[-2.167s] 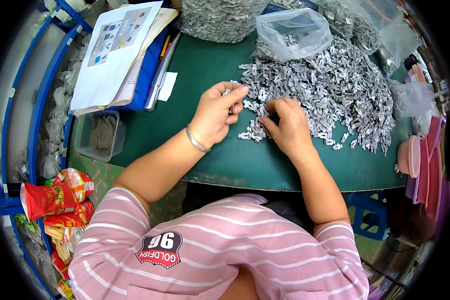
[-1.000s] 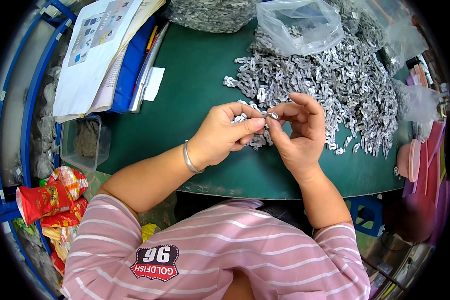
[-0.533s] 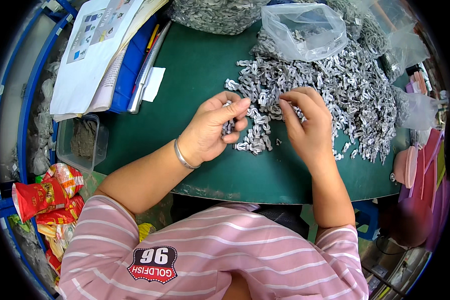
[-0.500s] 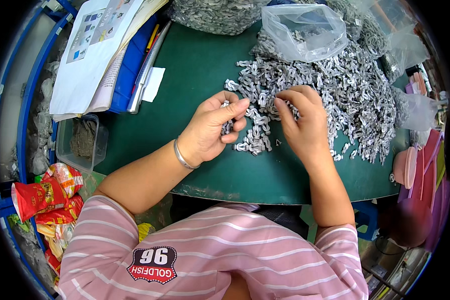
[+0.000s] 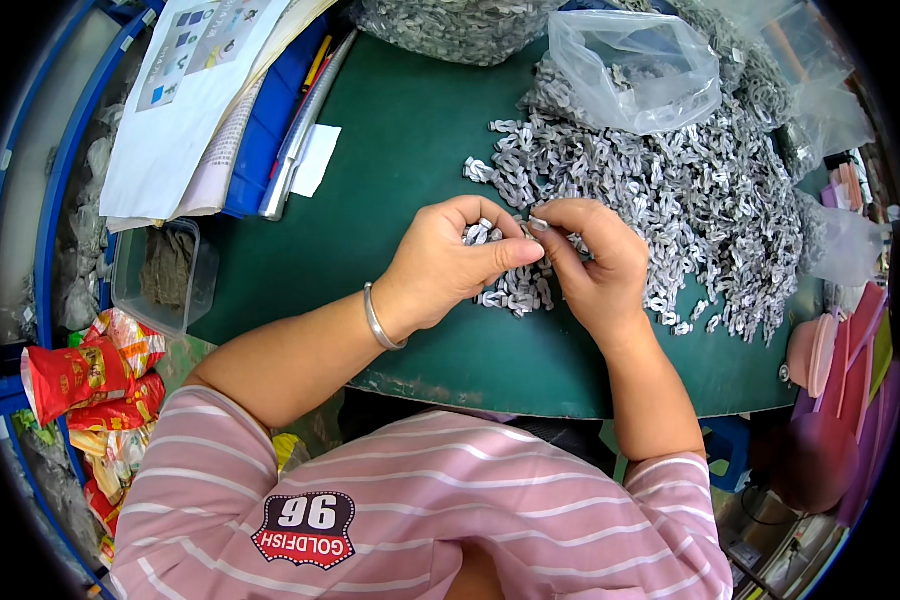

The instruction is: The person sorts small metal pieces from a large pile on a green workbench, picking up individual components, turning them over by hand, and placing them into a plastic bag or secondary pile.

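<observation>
A clear plastic bag (image 5: 638, 68) lies open at the tabletop's (image 5: 400, 150) far edge; red and yellow snack packets (image 5: 85, 375) sit below its left edge.

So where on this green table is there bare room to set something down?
Bare green table lies between the white paper slip and the pile of small metal parts, and left of the left hand. The right side is crowded with parts and a clear plastic bag.

The person wears a short-sleeved pink T-shirt with thin white horizontal stripes (image 5: 450, 520), bearing a dark shield-shaped patch edged in red (image 5: 305, 528) on the chest (left side). A plain silver metal bangle (image 5: 380, 318) circles the left wrist. Both forearms are bare, the right wrist unadorned.
</observation>
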### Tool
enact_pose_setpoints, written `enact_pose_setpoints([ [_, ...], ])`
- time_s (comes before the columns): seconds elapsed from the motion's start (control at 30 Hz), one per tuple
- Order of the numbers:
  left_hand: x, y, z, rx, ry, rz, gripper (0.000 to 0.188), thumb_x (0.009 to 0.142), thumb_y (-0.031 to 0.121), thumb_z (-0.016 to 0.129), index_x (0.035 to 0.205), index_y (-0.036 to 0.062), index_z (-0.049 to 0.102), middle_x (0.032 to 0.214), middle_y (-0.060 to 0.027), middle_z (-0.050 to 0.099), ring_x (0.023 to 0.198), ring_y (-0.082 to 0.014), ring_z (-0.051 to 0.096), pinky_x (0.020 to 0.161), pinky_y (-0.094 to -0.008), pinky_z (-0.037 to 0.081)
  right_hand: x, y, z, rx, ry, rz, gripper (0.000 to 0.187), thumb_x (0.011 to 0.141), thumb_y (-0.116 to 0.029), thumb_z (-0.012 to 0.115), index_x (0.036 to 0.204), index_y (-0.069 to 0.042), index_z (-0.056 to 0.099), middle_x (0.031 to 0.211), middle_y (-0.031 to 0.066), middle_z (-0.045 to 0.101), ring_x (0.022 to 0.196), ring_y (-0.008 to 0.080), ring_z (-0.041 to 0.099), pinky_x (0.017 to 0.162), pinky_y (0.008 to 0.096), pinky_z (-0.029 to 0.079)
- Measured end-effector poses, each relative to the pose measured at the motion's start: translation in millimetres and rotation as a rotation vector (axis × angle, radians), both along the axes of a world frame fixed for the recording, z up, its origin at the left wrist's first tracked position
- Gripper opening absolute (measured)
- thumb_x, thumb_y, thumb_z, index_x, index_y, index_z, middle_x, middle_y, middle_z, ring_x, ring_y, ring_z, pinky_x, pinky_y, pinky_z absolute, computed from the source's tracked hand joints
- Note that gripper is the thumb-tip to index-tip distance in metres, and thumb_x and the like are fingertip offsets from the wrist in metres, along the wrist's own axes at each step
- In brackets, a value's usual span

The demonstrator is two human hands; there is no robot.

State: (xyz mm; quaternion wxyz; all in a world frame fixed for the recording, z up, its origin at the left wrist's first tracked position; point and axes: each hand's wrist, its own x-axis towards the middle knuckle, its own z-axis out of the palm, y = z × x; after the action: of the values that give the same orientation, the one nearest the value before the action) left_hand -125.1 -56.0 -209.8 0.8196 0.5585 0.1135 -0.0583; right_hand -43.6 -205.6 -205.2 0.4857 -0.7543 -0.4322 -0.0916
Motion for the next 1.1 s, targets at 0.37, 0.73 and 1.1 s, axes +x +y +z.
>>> enact_pose_setpoints([
  [0.37,3,3,0,-0.253,0.076,0.054,0.019,0.085,0.013,0.058,0.098,-0.0016,0.057,0.078,-0.0062,0.058,0.057,-0.0048,0.048,0.038,-0.0147,0.033,-7,-6,0,0.254,0.375,0.148,0.037,0.074,0.01,0.058,0.108,0.004,0.045,0.095,0.0112,0.056,0.083,0.0144,0.057,0.074,0.0253,0.047],
  [0.73,7,9,1,-0.413,0.136,-0.025,0.024,0.088,0.019,0.048,0.102,0.0014,0.056,0.08,-0.0049,0.06,0.068,-0.0128,0.058,0.044,-0.0217,0.042,-9,-2,5,0.277,0.203,0.178,0.022,0.076,0.006,0.061,0.097,0.004,0.054,0.085,0.0118,0.062,0.076,0.0157,0.061,0.065,0.024,0.049],
  [1.1,8,18,0,-0.535,0.136,0.041,0.02,0.092,0.024,0.045,0.085,0.0058,0.051,0.062,0.0022,0.04,0.051,-0.006,0.038,0.035,-0.0163,0.025,1,-13,10,-0.404,-0.14,0.085,0.017,0.062,-0.001,0.066,0.078,0.0,0.059,0.079,0.01,0.053,0.075,0.0285,0.051,0.069,0.0363,0.043],
])
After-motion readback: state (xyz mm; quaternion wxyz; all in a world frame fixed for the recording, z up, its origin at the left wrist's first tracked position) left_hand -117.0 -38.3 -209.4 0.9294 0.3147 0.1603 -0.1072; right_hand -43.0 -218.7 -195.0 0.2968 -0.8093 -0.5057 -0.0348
